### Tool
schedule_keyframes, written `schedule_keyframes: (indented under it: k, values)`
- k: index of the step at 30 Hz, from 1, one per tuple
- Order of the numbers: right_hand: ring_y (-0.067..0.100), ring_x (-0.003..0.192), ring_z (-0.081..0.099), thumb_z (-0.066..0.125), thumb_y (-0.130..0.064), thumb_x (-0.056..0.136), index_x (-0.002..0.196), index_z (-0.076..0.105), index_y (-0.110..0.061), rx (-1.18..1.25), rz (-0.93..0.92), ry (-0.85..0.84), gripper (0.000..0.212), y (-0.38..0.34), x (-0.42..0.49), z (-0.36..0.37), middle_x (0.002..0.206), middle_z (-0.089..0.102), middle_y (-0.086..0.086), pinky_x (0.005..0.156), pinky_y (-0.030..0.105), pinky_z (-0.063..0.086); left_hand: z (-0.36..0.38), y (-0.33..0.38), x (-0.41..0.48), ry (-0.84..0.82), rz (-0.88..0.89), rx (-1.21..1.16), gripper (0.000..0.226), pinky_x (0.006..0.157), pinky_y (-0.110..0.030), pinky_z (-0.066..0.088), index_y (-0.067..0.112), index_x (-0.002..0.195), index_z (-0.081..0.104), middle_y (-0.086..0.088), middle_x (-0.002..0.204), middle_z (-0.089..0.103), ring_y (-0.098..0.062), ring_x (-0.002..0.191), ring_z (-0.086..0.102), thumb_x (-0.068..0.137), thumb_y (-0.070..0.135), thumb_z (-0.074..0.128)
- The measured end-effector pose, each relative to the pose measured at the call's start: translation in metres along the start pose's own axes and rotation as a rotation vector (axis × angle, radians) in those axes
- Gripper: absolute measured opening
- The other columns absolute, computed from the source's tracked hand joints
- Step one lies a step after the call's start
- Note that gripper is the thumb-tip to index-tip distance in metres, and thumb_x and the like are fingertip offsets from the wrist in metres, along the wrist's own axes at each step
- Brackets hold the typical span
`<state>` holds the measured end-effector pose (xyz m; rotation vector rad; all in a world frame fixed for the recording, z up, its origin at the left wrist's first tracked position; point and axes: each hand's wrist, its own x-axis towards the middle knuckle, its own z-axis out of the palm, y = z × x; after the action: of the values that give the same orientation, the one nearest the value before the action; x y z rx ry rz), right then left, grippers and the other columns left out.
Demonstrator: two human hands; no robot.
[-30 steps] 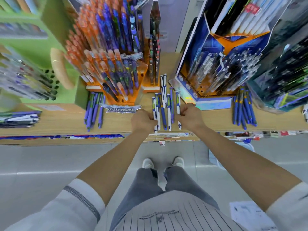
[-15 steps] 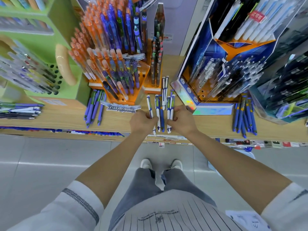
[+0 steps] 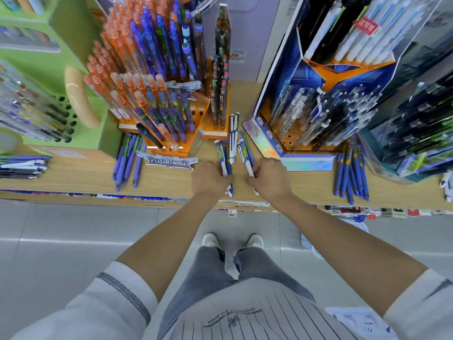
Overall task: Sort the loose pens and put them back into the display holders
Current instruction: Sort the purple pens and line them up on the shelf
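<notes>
On the wooden shelf (image 3: 73,173), loose blue-and-white pens lie between two displays. My left hand (image 3: 208,179) grips a small bunch of these pens (image 3: 224,158) near their lower ends. To its right, my right hand (image 3: 269,179) grips another small bunch (image 3: 245,153). A pair of white pens (image 3: 234,136) lies just behind, between the bunches. An orange display holder (image 3: 157,99) full of orange and blue pens stands at the back left. On the right rises a blue display holder (image 3: 306,111) with clear pens.
Loose blue pens lie in a pile (image 3: 127,163) left of the orange holder's sign (image 3: 169,161) and in another pile (image 3: 350,173) at the right. A green display (image 3: 36,94) stands far left, a dark display (image 3: 416,133) far right. More pens (image 3: 22,166) lie at the left edge.
The loose pens that lay together between my hands are now split into two bunches, one in each hand. My hands have moved slightly apart.
</notes>
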<state>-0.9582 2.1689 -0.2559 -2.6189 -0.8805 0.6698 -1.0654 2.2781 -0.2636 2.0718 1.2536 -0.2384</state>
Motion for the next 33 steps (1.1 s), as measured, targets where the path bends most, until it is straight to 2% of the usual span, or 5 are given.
schedule_keyframes:
  k: [7,16,24,29,33]
  values:
    - [0.023,0.057,0.051,0.071,-0.026,0.075,0.053,0.05,-0.014,-0.089,0.04,-0.09,0.032,-0.001,0.0,-0.007,0.054,0.049,0.003,0.045,0.023,0.031,-0.002,-0.007,-0.002,0.079,-0.011,0.01,0.027,0.057,-0.027,0.038,0.009,0.07,0.061,-0.009,0.073,0.063,-0.022,0.066,0.056,0.082,0.033,0.067]
    - [0.027,0.058,0.063,0.07,-0.019,0.076,0.066,0.054,-0.006,0.168,0.065,-0.138,0.023,0.012,-0.001,-0.009,0.061,0.064,0.014,0.055,0.032,0.05,-0.008,-0.009,-0.002,-0.029,-0.023,0.074,0.023,0.053,-0.025,0.04,0.008,0.078,0.065,-0.004,0.067,0.059,-0.021,0.068,0.058,0.076,0.03,0.072]
    - [0.022,0.055,0.064,0.066,-0.01,0.083,0.081,0.066,-0.004,0.463,0.135,-0.214,0.006,0.004,-0.003,-0.012,0.07,0.069,0.014,0.058,0.032,0.059,-0.024,-0.025,-0.012,-0.135,-0.078,-0.431,0.021,0.057,-0.033,0.052,0.009,0.076,0.058,-0.007,0.061,0.067,-0.027,0.061,0.06,0.078,0.03,0.058]
    - [0.016,0.043,0.057,0.06,-0.008,0.087,0.068,0.062,-0.005,0.514,0.145,-0.186,0.02,-0.003,-0.004,-0.008,0.063,0.067,0.013,0.048,0.026,0.053,-0.023,-0.031,-0.022,-0.166,-0.098,-0.692,0.011,0.046,-0.027,0.042,0.007,0.09,0.046,-0.011,0.064,0.055,-0.022,0.048,0.049,0.096,0.013,0.039]
    - [0.013,0.038,0.053,0.057,-0.013,0.093,0.083,0.061,-0.005,0.605,0.109,-0.179,0.014,0.0,-0.015,-0.006,0.069,0.071,0.01,0.041,0.023,0.046,-0.017,-0.032,-0.032,-0.098,-0.072,-0.798,0.011,0.039,-0.021,0.029,0.012,0.091,0.04,-0.005,0.062,0.035,-0.017,0.047,0.032,0.097,0.011,0.032]
